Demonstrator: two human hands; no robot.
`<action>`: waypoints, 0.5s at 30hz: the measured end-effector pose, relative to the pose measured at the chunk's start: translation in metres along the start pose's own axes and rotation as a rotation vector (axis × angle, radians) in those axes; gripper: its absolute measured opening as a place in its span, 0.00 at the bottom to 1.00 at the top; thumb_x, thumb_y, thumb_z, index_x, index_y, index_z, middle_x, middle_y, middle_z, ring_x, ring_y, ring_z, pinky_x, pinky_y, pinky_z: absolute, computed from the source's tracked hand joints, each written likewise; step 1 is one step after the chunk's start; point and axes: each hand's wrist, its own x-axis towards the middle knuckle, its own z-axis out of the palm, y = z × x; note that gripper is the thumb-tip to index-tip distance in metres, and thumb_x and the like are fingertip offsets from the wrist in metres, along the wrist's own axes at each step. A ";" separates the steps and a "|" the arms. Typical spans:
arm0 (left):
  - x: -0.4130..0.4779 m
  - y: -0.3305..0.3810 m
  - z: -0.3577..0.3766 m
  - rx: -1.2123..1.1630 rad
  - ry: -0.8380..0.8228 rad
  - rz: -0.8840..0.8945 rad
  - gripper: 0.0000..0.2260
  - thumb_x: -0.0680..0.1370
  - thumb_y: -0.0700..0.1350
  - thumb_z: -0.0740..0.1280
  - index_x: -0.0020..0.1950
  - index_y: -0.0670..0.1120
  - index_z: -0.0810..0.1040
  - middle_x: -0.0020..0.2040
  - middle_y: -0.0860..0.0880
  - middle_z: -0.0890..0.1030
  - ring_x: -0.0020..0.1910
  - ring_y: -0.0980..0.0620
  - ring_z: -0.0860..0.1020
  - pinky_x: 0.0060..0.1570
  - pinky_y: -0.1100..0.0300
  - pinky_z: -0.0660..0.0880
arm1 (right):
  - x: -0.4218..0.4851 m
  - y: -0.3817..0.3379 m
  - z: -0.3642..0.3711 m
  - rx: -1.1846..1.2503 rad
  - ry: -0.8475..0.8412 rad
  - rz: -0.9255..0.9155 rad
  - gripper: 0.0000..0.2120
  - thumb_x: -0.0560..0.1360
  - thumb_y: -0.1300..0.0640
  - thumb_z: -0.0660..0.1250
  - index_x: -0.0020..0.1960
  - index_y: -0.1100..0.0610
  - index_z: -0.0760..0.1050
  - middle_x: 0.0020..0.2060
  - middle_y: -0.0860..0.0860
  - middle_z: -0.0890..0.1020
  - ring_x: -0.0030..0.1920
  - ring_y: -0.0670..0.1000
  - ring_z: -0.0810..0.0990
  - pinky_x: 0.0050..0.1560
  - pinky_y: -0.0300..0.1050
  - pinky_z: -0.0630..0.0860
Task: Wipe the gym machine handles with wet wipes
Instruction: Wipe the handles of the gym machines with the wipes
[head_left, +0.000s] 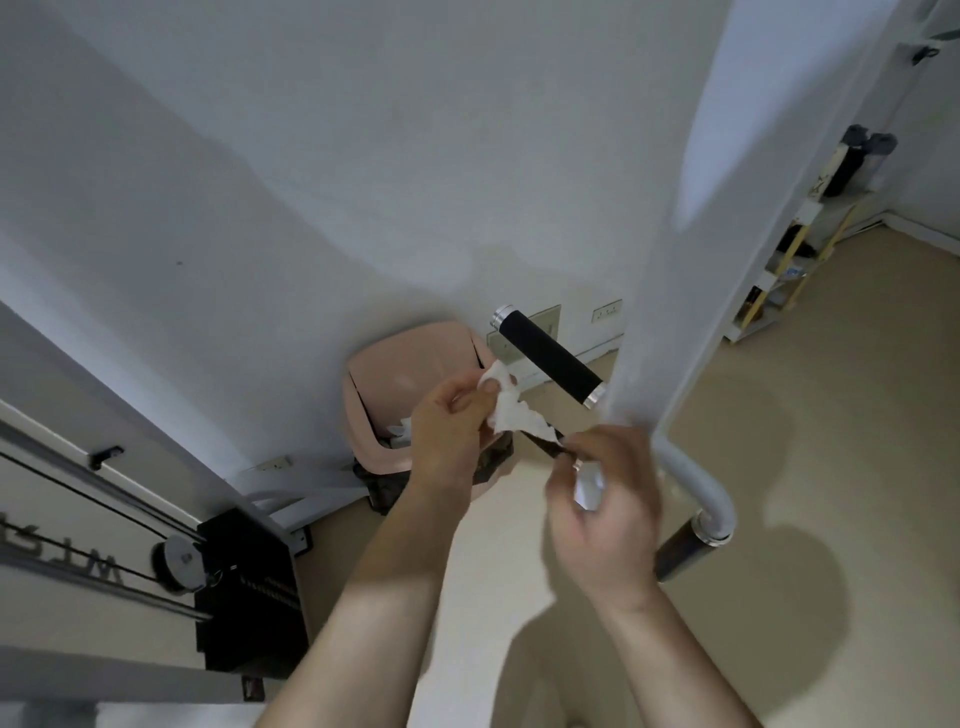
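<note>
pinching wipe (514, 415) between left hand (447, 431) and right hand (602, 514); handle (548, 358) lies at 1 o'clock, axis 10-to-4, left hand judged nearer.

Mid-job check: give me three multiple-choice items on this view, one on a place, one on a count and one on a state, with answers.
1. Where is the bin?
A) on the floor by the wall
B) on a table
C) hung from a handle

2. How many black handles show?
A) one
B) two
C) four

3. The wipe is:
A) wrapped round a handle
B) lying on the floor
C) pinched in the left hand

Answers:
1 A, the pink bin stands at the wall's foot.
2 B, an upper handle and a lower handle show.
3 C, the left fingers pinch the wipe, short of both handles.
</note>
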 end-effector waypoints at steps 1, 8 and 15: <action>-0.003 -0.001 -0.006 0.002 -0.013 0.001 0.03 0.80 0.40 0.69 0.49 0.47 0.82 0.38 0.51 0.87 0.39 0.53 0.85 0.40 0.59 0.82 | -0.007 -0.009 0.007 0.035 -0.095 0.010 0.09 0.72 0.64 0.67 0.52 0.62 0.78 0.49 0.53 0.77 0.48 0.54 0.79 0.49 0.48 0.78; -0.025 0.005 -0.046 -0.007 -0.084 -0.025 0.08 0.83 0.43 0.65 0.58 0.41 0.78 0.49 0.42 0.86 0.43 0.48 0.86 0.40 0.59 0.81 | -0.010 -0.034 0.039 0.155 -0.194 0.208 0.07 0.74 0.64 0.72 0.52 0.60 0.81 0.47 0.51 0.80 0.46 0.47 0.80 0.43 0.45 0.79; -0.029 0.022 -0.089 0.020 0.202 -0.023 0.05 0.80 0.45 0.69 0.50 0.43 0.80 0.43 0.48 0.85 0.38 0.54 0.84 0.42 0.60 0.80 | -0.012 -0.041 0.037 0.242 -0.341 0.436 0.04 0.76 0.56 0.73 0.42 0.55 0.82 0.34 0.45 0.83 0.35 0.43 0.80 0.38 0.36 0.74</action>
